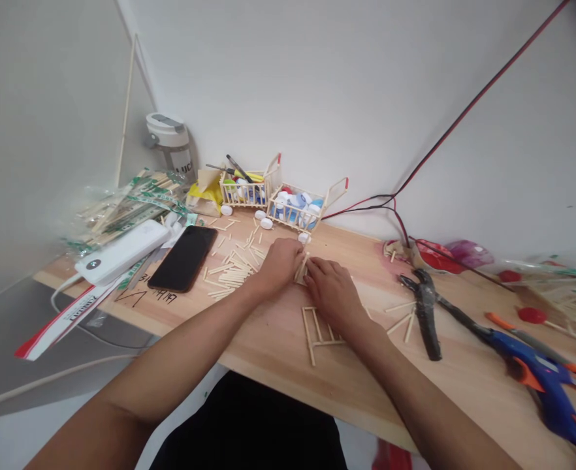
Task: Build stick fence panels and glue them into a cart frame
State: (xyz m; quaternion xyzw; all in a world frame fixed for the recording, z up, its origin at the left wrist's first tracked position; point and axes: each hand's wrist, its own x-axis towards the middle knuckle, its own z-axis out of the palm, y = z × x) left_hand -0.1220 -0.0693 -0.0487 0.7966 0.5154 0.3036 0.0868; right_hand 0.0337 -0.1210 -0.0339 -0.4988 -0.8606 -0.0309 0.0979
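Note:
At the middle of the wooden table, my left hand (282, 266) and my right hand (336, 292) meet at a small piece made of short wooden sticks (300, 272). Both hands have their fingers closed on it, and they cover most of its shape. Under my right wrist lies a flat stick frame (327, 343) with crossbars, partly hidden by the arm. A pile of loose short sticks (234, 271) is spread left of my left hand. Behind the hands stand two miniature stick carts (292, 215) with white round wheels, one filled with bottle caps.
To the left are a black phone (183, 258), a white power strip (124, 251), bagged sticks (141, 202) and a lidded cup (170, 143). At right lie a black-handled tool (428, 316), a few sticks (409, 326) and a blue glue gun (537, 369). Red-black wires (479, 98) run up the wall.

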